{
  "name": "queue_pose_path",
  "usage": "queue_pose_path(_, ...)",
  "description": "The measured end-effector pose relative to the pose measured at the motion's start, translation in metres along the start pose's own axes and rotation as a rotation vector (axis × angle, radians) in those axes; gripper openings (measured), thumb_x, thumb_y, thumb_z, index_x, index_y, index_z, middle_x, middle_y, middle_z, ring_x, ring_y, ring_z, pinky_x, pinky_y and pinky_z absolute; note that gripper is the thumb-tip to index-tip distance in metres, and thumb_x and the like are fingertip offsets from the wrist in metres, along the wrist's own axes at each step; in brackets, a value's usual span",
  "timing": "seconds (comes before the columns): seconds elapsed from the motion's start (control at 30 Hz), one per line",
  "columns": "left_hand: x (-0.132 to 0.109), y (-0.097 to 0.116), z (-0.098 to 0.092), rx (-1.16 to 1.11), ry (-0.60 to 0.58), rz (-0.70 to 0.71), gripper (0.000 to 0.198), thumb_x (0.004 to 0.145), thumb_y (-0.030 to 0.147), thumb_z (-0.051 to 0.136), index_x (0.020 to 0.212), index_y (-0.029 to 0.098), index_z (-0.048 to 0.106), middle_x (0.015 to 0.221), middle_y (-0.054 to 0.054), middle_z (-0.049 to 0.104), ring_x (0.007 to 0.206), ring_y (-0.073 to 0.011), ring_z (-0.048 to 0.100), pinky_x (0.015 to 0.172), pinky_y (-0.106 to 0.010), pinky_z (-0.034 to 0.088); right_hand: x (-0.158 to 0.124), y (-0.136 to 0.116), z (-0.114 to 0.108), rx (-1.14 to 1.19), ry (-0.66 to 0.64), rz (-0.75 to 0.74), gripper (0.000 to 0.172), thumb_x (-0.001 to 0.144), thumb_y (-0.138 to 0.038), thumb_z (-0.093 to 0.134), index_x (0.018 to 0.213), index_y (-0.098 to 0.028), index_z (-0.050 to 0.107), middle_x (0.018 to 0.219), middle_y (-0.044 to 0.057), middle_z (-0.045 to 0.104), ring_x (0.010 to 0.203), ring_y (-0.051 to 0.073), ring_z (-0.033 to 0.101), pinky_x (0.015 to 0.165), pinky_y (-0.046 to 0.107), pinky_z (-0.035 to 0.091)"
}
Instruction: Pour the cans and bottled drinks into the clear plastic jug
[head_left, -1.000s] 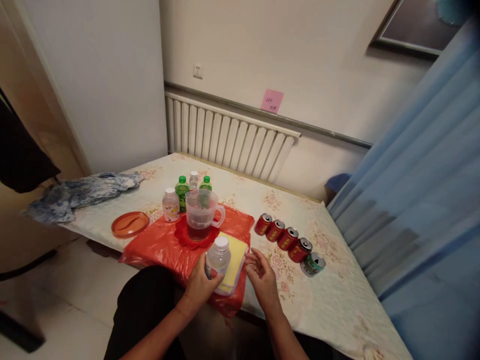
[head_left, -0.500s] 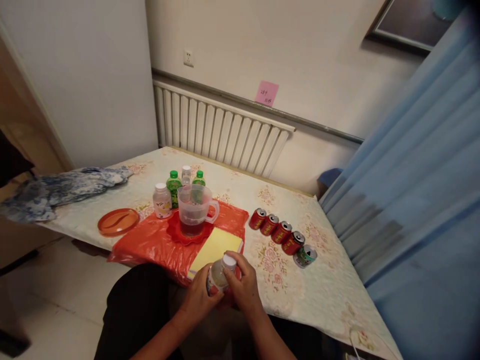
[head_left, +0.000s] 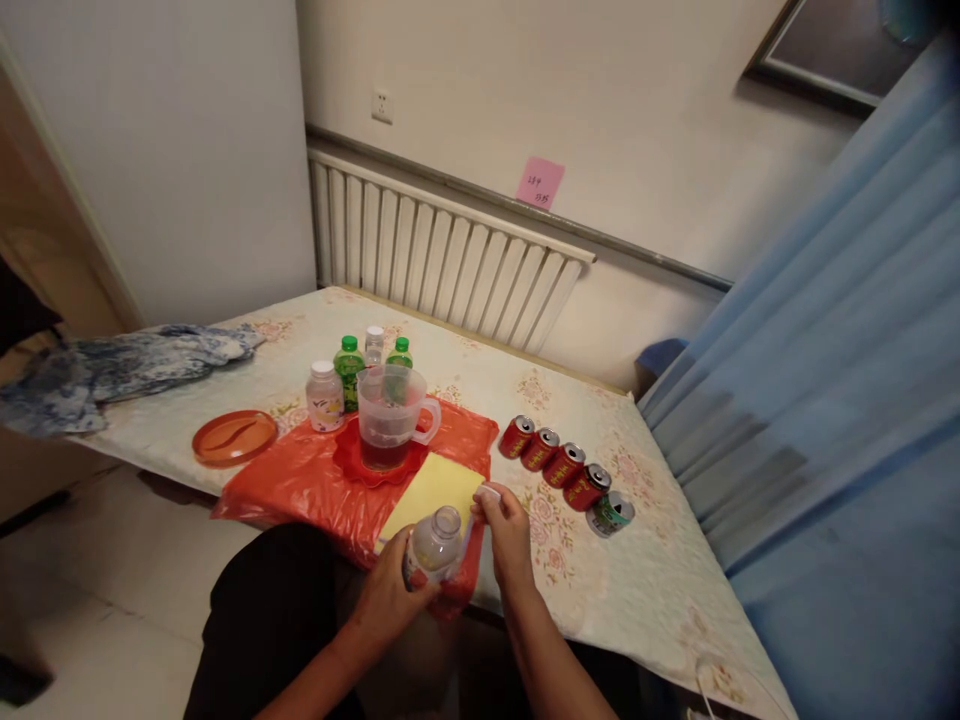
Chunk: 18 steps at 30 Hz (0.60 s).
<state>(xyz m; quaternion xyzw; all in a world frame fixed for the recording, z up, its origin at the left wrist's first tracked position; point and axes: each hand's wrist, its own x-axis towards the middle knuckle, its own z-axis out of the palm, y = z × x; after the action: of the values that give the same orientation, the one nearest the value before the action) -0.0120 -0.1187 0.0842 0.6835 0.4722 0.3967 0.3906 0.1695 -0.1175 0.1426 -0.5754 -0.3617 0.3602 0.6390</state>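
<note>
My left hand [head_left: 390, 590] is wrapped round a clear plastic bottle [head_left: 433, 545] whose mouth is uncovered. The bottle tilts slightly over the table's front edge. To its right, my right hand [head_left: 510, 525] pinches a white bottle cap [head_left: 487, 493], apart from the bottle. Behind the hands lies a yellow pad or stack of paper [head_left: 431, 490] on an orange-red plastic bag [head_left: 292, 487]. A clear measuring jug [head_left: 386, 415] with dark liquid in its bottom stands on a red scalloped plate [head_left: 347, 465].
Left of the jug stand a white-capped bottle [head_left: 325, 400] and a green bottle [head_left: 349, 370], with more bottles behind. An orange lid [head_left: 235, 438] lies further left. Several red cans [head_left: 564, 467] and a green can [head_left: 611, 513] form a row at right. Blue curtain [head_left: 825, 350] hangs beyond.
The white cap has come off the bottle. My right hand has moved up and to the right with the cap, while my left hand still holds the bottle.
</note>
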Motion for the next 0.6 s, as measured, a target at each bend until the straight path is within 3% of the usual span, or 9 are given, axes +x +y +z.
queue_pose_path(0.27, 0.016, -0.002, -0.011, -0.079, 0.049, -0.076, 0.061, 0.061, 0.028, 0.066, 0.119, 0.019, 0.05, 0.115, -0.009, 0.066, 0.108, -0.0294, 0.063, 0.095, -0.044, 0.051, 0.039, 0.048, -0.017, -0.115, 0.013, 0.173, 0.039, 0.075, -0.058, 0.056, 0.069, -0.019, 0.055, 0.048, -0.003, 0.056, 0.035, 0.01, 0.046, 0.035, 0.021, 0.032)
queue_pose_path(0.37, 0.028, -0.007, -0.01, -0.093, 0.052, -0.089, 0.062, 0.062, 0.031, 0.067, 0.12, 0.018, 0.048, 0.116, -0.01, 0.064, 0.112, -0.0304, 0.06, 0.097, -0.047, 0.049, 0.042, 0.059, -0.02, -0.14, 0.018, 0.19, 0.035, 0.075, -0.054, 0.055, 0.066, -0.02, 0.054, 0.046, -0.004, 0.055, 0.032, 0.009, 0.042, 0.033, 0.02, 0.027)
queue_pose_path(0.6, 0.057, -0.015, 0.001, -0.094, 0.062, -0.064, 0.06, 0.066, 0.033, 0.066, 0.12, 0.019, 0.044, 0.12, -0.01, 0.06, 0.116, -0.0286, 0.057, 0.102, -0.047, 0.044, 0.046, 0.068, -0.025, -0.169, 0.008, 0.263, 0.021, 0.071, -0.039, 0.055, 0.075, -0.019, 0.056, 0.048, -0.005, 0.057, 0.035, 0.01, 0.048, 0.035, 0.018, 0.031)
